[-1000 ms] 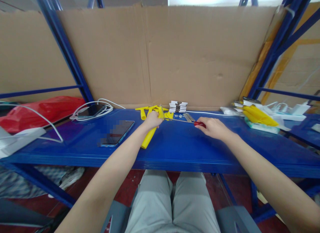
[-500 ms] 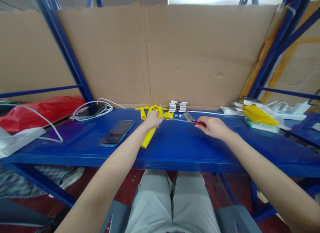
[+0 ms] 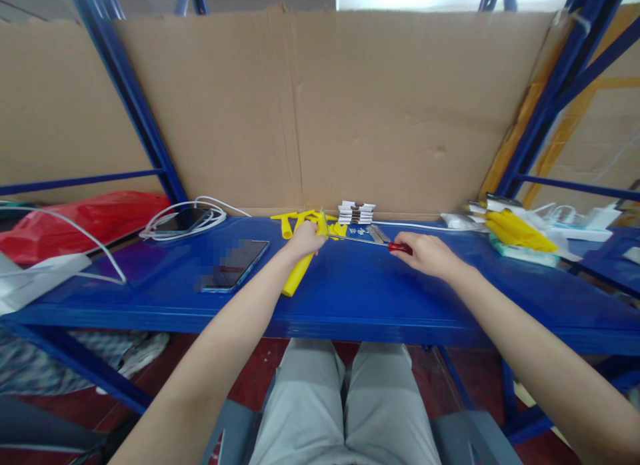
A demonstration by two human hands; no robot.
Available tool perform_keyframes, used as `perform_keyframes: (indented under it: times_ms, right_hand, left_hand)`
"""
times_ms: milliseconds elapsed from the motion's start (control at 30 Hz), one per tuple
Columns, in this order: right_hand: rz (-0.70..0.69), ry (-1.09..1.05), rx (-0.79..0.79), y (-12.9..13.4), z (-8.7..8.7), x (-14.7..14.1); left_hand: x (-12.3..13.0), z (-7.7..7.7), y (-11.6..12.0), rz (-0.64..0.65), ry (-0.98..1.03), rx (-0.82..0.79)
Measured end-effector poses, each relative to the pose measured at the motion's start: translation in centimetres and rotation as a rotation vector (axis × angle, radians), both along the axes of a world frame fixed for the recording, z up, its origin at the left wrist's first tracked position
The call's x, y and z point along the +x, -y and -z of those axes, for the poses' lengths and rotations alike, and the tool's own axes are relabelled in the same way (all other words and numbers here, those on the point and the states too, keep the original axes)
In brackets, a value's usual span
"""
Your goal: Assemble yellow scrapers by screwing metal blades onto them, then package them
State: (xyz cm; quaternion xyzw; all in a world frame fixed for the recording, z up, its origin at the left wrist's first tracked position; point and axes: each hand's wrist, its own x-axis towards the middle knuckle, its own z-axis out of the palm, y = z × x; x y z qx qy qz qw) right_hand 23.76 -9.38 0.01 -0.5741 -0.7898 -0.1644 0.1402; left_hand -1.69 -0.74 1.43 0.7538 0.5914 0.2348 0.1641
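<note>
In the head view, the yellow tool sits in the person's left hand, its thick grip poking out below the fist toward the near edge of the blue table, its head showing just past the fingers. From the right, a screwdriver points across at that head, its red handle tucked in the right hand.

The left hand is wrapped closed around the tool, back of the hand up, with the forearm slanting in from the lower left. The right hand is curled shut on the red handle, palm turned down, its forearm coming in from the lower right. Just beyond the shaft lie some flat metal pieces and tiny screws.

I can't make out exactly where the screwdriver's tip meets the yellow head. The left hand covers the tool's middle, and whether its lower end rests on the tabletop I can't tell. Both arms are cut off near the elbows.
</note>
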Motion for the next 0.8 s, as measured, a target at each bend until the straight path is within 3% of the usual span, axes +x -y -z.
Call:
perform_keyframes:
  times_ms: [800]
  right_hand:
    - [-0.025, 0.01, 0.008, 0.04, -0.12, 0.2]
  left_hand:
    - [-0.03, 0.32, -0.39, 0.024, 0.019, 0.002]
